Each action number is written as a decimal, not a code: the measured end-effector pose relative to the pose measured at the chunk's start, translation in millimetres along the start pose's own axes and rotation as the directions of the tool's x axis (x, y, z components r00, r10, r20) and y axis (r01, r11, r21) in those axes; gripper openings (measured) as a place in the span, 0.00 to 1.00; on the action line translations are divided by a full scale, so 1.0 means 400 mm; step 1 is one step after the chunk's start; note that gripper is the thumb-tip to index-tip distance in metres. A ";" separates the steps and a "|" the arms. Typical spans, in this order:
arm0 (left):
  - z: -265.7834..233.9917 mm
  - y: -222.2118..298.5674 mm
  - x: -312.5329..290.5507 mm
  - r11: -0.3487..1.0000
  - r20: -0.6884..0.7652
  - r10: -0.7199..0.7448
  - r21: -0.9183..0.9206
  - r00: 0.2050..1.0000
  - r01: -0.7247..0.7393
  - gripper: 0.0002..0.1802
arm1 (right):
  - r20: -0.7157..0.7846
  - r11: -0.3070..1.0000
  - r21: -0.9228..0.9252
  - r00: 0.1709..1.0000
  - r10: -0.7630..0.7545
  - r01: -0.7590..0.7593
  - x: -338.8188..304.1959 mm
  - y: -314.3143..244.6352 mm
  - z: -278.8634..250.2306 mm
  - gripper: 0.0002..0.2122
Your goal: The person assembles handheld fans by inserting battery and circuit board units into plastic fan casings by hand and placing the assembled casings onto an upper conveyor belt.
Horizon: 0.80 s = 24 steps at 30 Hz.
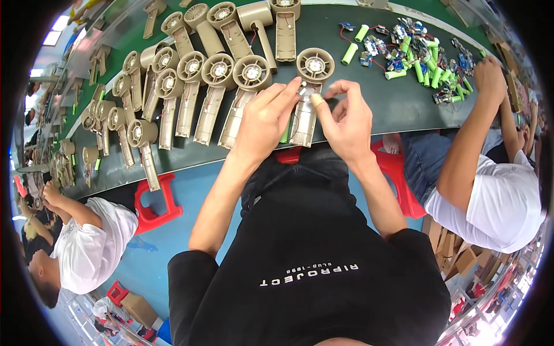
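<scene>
A beige handheld fan housing (315,65) lies at the table edge before me, its round grille away from me and its open handle trough (303,124) pointing toward me. My left hand (259,121) is over the trough's left side, fingers pressed together at a small white part (302,87) near the neck. Below that palm, part of a green battery cell (284,136) shows beside the handle. My right hand (349,118) is at the trough's right side, thumb and forefinger curved and apart. A yellowish cover wraps its thumb tip, which is close to the handle. Thin wires run in the trough.
Several similar fan housings (217,70) crowd the dark green table (242,155) to the left. At the right is a heap of green battery cells with circuit boards (427,60). Co-workers sit on both sides, one's arm (473,127) reaching the table. Red stools (158,206) stand below.
</scene>
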<state>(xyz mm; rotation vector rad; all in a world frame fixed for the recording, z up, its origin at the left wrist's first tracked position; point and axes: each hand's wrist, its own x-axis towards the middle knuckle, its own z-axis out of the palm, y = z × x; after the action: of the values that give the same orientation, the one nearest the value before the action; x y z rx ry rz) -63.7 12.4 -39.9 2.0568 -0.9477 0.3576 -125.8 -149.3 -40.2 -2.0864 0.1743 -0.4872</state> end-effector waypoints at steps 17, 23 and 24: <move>-0.369 -0.278 0.347 0.681 -0.122 -0.609 -0.589 0.784 0.436 0.16 | 0.342 0.989 0.105 0.929 -0.137 0.107 0.571 -0.248 0.303 0.18; -0.570 -0.675 0.409 0.754 -0.542 -0.631 -0.260 0.555 0.603 0.15 | 0.361 0.971 0.026 0.903 -0.232 0.239 0.806 -0.304 0.775 0.18; -0.617 -0.720 0.399 0.701 -0.512 -0.681 -0.245 0.525 0.670 0.18 | 0.381 0.979 0.026 0.903 -0.199 0.204 0.816 -0.339 0.843 0.17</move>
<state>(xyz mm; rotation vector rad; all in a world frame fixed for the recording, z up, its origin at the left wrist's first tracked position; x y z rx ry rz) 274.4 233.7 36.8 1.9390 0.2582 0.4867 299.8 86.2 4.9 -2.1798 -0.2712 -0.1901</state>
